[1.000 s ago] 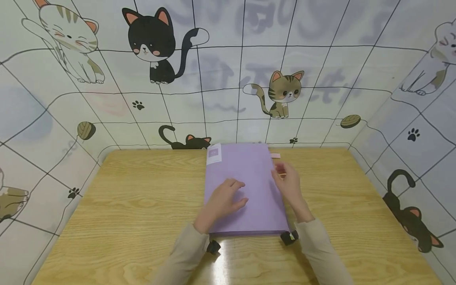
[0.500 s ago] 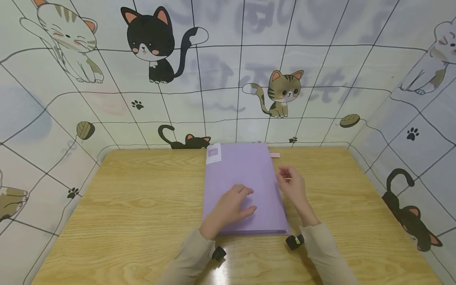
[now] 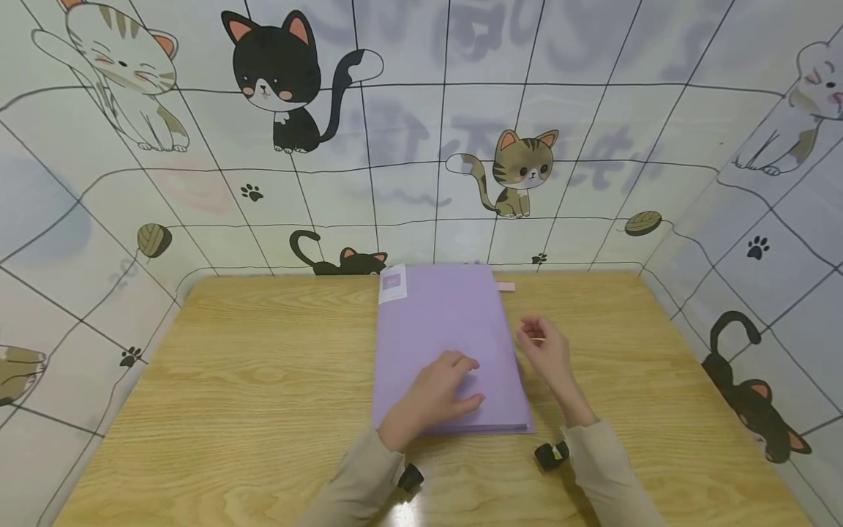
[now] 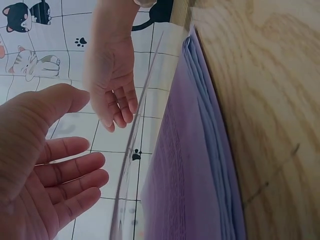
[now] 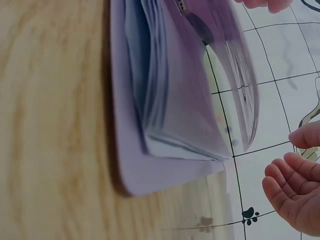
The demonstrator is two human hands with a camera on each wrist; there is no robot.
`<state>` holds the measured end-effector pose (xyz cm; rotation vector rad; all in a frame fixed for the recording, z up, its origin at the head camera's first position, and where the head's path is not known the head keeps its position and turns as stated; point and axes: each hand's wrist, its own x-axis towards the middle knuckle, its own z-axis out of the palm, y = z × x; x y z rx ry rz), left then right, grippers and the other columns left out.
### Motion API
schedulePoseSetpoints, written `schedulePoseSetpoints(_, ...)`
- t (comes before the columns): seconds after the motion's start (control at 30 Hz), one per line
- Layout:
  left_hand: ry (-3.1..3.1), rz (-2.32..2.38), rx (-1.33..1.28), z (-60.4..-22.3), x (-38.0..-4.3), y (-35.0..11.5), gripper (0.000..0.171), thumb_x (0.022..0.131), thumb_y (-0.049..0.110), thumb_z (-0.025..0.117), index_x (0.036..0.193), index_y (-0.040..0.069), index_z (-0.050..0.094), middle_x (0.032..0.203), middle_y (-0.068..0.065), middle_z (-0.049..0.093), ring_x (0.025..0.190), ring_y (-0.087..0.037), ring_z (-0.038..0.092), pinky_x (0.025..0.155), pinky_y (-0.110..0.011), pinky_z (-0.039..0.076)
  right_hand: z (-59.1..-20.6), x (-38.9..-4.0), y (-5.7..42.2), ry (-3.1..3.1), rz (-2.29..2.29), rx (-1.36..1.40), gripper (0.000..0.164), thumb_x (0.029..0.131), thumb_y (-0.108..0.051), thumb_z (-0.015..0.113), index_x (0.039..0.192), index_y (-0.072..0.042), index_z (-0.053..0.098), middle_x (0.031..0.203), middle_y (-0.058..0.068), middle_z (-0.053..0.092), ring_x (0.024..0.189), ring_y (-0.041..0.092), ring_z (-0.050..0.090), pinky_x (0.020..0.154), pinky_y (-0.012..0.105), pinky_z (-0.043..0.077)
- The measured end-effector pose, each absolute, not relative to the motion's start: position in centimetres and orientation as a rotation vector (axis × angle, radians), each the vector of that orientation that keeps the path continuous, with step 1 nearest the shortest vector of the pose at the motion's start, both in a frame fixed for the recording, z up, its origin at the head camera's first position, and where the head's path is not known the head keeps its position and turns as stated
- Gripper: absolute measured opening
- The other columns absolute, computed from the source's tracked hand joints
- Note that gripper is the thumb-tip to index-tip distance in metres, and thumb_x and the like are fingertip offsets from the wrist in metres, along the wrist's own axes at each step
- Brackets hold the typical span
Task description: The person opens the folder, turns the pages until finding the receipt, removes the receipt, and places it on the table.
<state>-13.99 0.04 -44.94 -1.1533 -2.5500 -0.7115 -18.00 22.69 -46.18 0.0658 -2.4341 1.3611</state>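
Observation:
A purple folder lies on the table, a white label at its top left corner and a pink tab jutting from its right edge. My left hand hovers over its lower part, fingers loosely bent. Beside the right edge is my right hand, its fingers softly curled; nothing is visibly held. Several thin layers show along the folder's side in the left wrist view. A clear sheet stands out from the folder in the right wrist view, apart from the fingers.
The wood-grain table stretches to both sides of the folder. Behind and beside it hangs a white cat-print cloth with grid lines. A small black device sits at the right wrist, another black device at the left.
Both hands have drifted toward the person and slightly right. The right hand has drawn away from the folder's right edge. The folder stays in place.

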Motion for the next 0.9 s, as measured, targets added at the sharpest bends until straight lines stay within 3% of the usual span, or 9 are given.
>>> schedulePoseSetpoints(0.27, -2.607, -0.697, -1.178, -45.0, -13.4, 0.9, 0.046, 0.077, 0.033, 0.073, 0.109, 0.004, 0.06, 0.101, -0.005, 0.062, 0.094, -0.018, 0.057, 0.081, -0.024, 0.049, -45.7, -17.2, 22.5, -2.419, 1.379, 0.076, 0.02, 0.083, 0.008, 0.06, 0.102, 0.014, 0.059, 0.089, 0.026, 0.063, 0.08, 0.028, 0.06, 0.067, 0.009, 0.044)
schedulePoseSetpoints(0.7, -2.633, -0.639, -1.2, -46.0, -12.6, 2.1, 0.053, 0.071, 0.04, 0.077, 0.105, 0.005, 0.057, 0.098, -0.003, 0.056, 0.093, -0.016, 0.053, 0.083, -0.021, 0.046, -47.3, -17.4, 23.5, -2.452, 1.48, 0.043, 0.023, 0.084, 0.003, 0.061, 0.106, 0.011, 0.059, 0.093, 0.023, 0.062, 0.079, 0.007, 0.054, 0.07, 0.011, 0.045)
schedulePoseSetpoints(0.9, -2.585, -0.55, -1.205, -46.5, -12.4, 2.6, 0.06, 0.064, 0.041, 0.081, 0.103, 0.005, 0.055, 0.097, -0.001, 0.053, 0.09, -0.015, 0.05, 0.081, -0.021, 0.044, -47.3, -17.4, 23.4, -2.474, 1.488, 0.027, 0.023, 0.086, 0.001, 0.061, 0.107, 0.01, 0.058, 0.096, 0.024, 0.062, 0.082, 0.01, 0.055, 0.072, 0.011, 0.045)
